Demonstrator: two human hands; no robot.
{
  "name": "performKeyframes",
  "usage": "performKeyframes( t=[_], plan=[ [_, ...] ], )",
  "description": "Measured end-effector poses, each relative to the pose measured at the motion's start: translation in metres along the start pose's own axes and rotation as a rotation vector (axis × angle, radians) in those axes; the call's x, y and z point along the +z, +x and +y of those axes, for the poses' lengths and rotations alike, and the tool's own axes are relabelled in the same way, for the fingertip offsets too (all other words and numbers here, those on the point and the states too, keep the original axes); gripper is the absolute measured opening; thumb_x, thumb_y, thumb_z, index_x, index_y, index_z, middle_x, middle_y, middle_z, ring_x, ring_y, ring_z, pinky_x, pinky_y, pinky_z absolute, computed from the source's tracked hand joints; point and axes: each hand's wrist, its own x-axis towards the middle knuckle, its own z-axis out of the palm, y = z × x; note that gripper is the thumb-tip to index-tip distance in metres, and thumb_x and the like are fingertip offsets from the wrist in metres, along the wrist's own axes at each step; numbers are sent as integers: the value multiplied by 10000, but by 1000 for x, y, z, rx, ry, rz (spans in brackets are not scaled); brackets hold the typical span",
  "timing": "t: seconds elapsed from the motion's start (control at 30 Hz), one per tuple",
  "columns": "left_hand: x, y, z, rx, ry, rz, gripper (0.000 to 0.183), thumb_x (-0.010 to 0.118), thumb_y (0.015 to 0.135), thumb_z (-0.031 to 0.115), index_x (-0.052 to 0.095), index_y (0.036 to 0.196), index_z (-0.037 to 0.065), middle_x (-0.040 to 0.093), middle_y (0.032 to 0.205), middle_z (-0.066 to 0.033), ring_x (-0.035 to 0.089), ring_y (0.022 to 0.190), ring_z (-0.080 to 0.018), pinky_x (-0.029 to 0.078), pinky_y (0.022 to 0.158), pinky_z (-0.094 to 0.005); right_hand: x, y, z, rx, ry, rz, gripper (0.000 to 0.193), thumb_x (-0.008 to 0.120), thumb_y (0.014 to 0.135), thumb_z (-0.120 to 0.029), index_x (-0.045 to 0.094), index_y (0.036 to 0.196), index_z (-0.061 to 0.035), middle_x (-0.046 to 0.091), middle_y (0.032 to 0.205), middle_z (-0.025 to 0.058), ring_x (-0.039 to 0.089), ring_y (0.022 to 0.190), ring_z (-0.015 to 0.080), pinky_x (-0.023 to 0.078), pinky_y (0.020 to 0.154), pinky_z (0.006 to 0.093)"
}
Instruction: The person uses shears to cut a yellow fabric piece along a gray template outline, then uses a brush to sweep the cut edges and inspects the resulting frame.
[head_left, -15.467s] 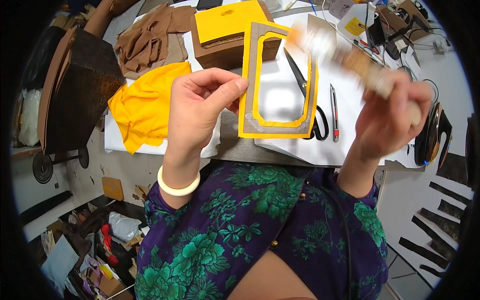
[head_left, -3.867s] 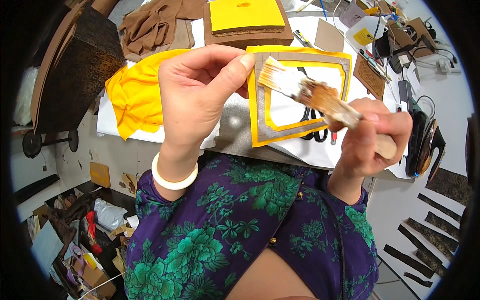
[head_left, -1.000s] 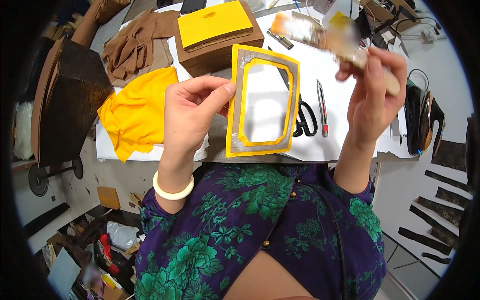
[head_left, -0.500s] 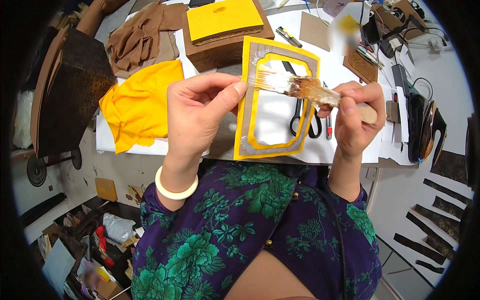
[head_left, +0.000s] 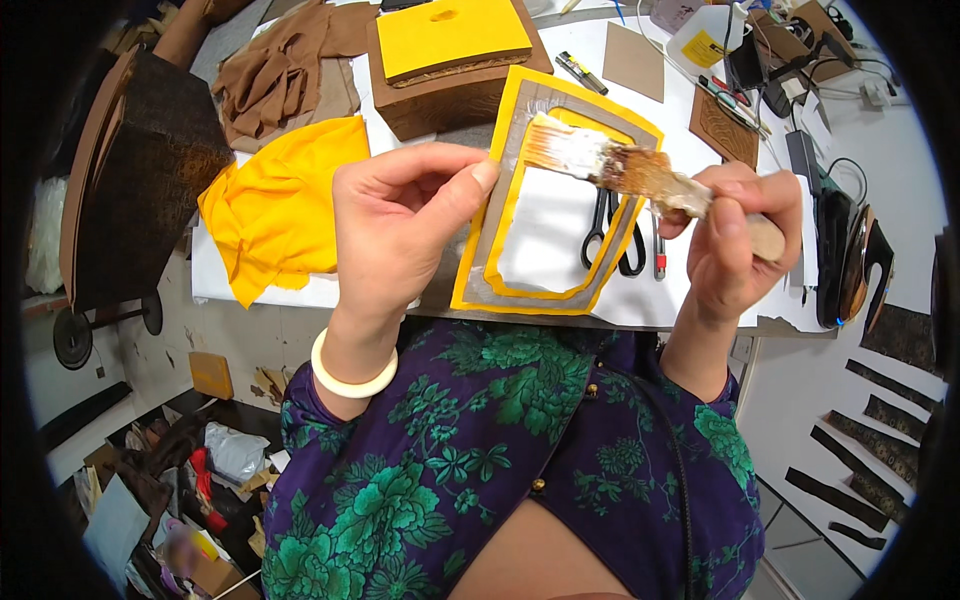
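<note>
Between the thumb and fingers of my left hand (head_left: pixel 405 215), the left edge of a yellow-bordered rectangular frame (head_left: pixel 484 250) is pinched. The frame has a grey band and a cut-out middle with a notched yellow inner edge; it tilts above the table. My right hand (head_left: pixel 745 235) grips the pale wooden handle of a flat brush (head_left: pixel 640 172). Its bristles, coated in white paste, point left across the upper part of the frame; whether they touch it I cannot tell. Black-handled scissors (head_left: pixel 594 245) show through the opening, partly hidden by the frame.
Yellow cloth (head_left: pixel 290 210) lies crumpled at the left, brown cloth (head_left: pixel 275 75) behind it. A brown box with a yellow-topped block (head_left: pixel 455 45) stands at the back. A utility knife (head_left: pixel 582 72), a brown card (head_left: pixel 634 62) and a white jug (head_left: pixel 703 40) lie or stand farther right.
The frame has tilted, its top shifting right and its bottom left. My right hand and the brush have moved a little to the right. My left hand has stayed nearly in place.
</note>
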Motion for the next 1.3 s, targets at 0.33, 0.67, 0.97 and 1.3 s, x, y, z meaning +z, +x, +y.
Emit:
performKeyframes(
  t=[0.33,0.67,0.97,1.3],
  plan=[
    [1,4,0,-6,-10,47,122,654,834,21,686,930,-46,650,767,-33,572,680,-60,458,624,-185,8,-13,6,-11,-38,-43,97,567,850,32,485,902,31,605,769,174,589,597,140,498,543,245],
    [1,4,1,18,-13,75,112,650,836,18,685,919,-49,647,757,-35,575,658,-64,462,614,-188,16,-14,5,36,-45,-44,102,575,828,74,496,882,39,612,773,153,600,622,136,489,546,229],
    [0,5,2,19,-9,91,121,654,836,28,681,922,-54,655,751,-47,593,653,-75,482,614,-195,12,-18,2,49,-153,-83,122,601,788,82,505,855,48,606,697,132,598,588,144,476,508,230],
    [-3,8,3,33,-42,114,149,660,839,44,672,938,-67,671,766,-79,626,651,-102,521,616,-220,17,-22,-2,-35,-204,-85,123,620,707,92,537,792,62,617,661,131,605,535,163,497,491,258]
  ],
)
